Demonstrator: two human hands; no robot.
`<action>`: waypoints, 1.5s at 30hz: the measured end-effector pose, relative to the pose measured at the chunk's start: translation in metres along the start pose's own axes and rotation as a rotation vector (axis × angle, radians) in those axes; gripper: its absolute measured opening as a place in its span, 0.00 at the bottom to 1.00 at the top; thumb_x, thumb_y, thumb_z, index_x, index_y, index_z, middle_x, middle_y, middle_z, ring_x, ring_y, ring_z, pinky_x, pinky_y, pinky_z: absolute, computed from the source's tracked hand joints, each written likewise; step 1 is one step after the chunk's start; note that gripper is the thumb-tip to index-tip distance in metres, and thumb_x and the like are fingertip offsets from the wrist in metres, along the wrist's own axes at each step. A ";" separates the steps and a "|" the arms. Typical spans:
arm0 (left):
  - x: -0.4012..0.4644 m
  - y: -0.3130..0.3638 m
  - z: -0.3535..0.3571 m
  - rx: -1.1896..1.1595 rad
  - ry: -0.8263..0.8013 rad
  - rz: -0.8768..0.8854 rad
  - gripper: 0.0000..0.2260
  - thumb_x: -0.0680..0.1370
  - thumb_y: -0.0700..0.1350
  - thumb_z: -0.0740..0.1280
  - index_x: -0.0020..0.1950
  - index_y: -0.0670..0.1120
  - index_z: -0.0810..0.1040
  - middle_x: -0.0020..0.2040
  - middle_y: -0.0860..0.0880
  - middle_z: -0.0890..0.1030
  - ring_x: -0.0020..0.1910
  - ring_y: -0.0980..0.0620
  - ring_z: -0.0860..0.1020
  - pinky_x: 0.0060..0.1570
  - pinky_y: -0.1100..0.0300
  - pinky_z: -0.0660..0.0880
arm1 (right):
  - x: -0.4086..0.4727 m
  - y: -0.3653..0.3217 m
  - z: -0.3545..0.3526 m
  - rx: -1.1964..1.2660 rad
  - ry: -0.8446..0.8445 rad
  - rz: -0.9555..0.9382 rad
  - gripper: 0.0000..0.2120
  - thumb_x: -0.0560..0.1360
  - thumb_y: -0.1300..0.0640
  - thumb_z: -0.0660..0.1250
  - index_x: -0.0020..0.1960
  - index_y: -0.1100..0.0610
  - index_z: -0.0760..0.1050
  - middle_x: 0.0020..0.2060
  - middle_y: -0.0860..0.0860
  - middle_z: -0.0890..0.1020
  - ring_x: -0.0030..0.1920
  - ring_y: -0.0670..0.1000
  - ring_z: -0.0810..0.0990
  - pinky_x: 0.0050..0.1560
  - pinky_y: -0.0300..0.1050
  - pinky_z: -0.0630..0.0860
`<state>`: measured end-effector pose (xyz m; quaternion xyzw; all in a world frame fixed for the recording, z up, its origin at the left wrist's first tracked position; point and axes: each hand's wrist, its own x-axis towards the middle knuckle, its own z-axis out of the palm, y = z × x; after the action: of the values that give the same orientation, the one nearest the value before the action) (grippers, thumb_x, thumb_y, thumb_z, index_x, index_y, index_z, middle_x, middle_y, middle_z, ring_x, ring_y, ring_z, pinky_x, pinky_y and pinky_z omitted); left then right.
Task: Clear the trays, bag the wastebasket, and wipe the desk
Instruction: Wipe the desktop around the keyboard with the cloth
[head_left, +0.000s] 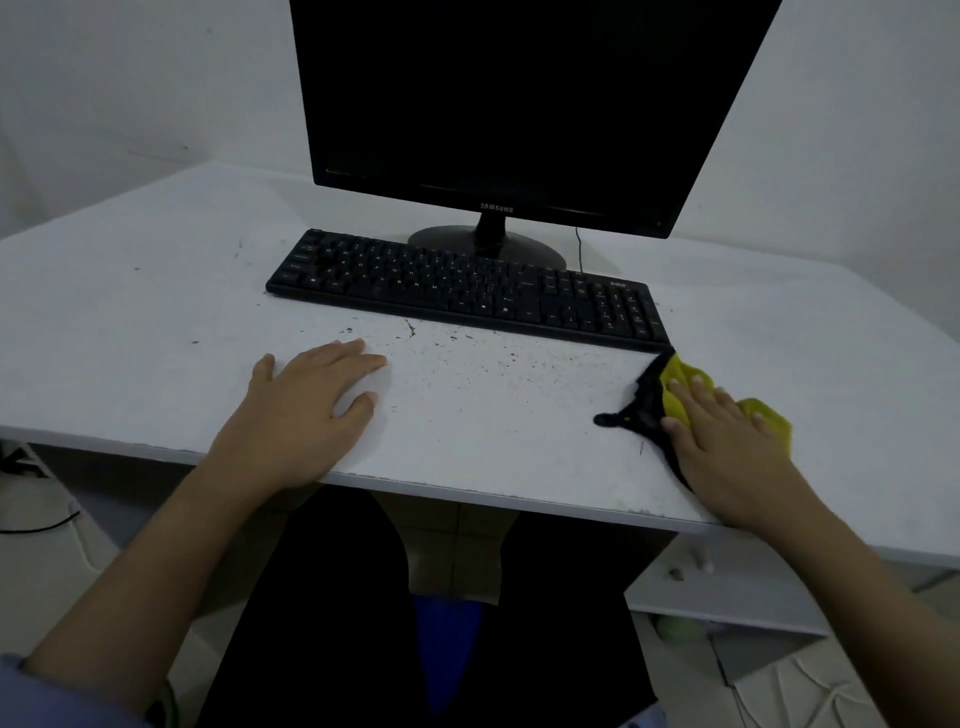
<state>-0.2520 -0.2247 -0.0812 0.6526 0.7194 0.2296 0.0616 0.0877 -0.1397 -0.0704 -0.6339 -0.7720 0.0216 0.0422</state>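
Two hands lie on the white desk (156, 291) near its front edge. Toward the left, the left hand (306, 410) rests flat on bare desktop, fingers straight, holding nothing. Toward the right, the right hand (727, 441) presses a yellow and black cloth (649, 400) down with straight fingers. Dark specks dot the surface between them. Farther back, a black keyboard (462, 291) sits before a dark monitor (519, 98).

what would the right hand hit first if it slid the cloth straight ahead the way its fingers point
Most likely the keyboard: the right hand on the cloth points up-left at its near right corner, just ahead.
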 end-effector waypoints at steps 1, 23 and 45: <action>0.000 0.000 0.000 0.002 0.002 0.000 0.19 0.80 0.50 0.55 0.71 0.57 0.64 0.75 0.56 0.61 0.74 0.56 0.57 0.73 0.43 0.45 | 0.006 -0.006 0.000 -0.004 0.013 -0.008 0.25 0.80 0.48 0.45 0.76 0.52 0.47 0.77 0.52 0.49 0.76 0.53 0.48 0.74 0.54 0.46; 0.004 -0.072 -0.054 0.172 0.217 0.040 0.24 0.72 0.59 0.53 0.59 0.50 0.78 0.60 0.47 0.79 0.57 0.43 0.76 0.58 0.47 0.69 | -0.008 -0.047 -0.016 -0.220 -0.095 -0.597 0.35 0.68 0.32 0.31 0.74 0.41 0.39 0.73 0.36 0.41 0.74 0.39 0.37 0.73 0.59 0.32; 0.002 -0.146 -0.064 0.007 0.292 -0.197 0.26 0.76 0.60 0.47 0.61 0.50 0.77 0.66 0.48 0.75 0.65 0.45 0.71 0.66 0.47 0.63 | 0.061 -0.280 0.024 0.033 -0.113 -0.794 0.37 0.76 0.36 0.46 0.76 0.57 0.43 0.77 0.56 0.46 0.77 0.52 0.44 0.75 0.49 0.40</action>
<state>-0.4102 -0.2445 -0.0844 0.5389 0.7820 0.3122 -0.0237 -0.1997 -0.1340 -0.0675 -0.2834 -0.9575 0.0511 0.0149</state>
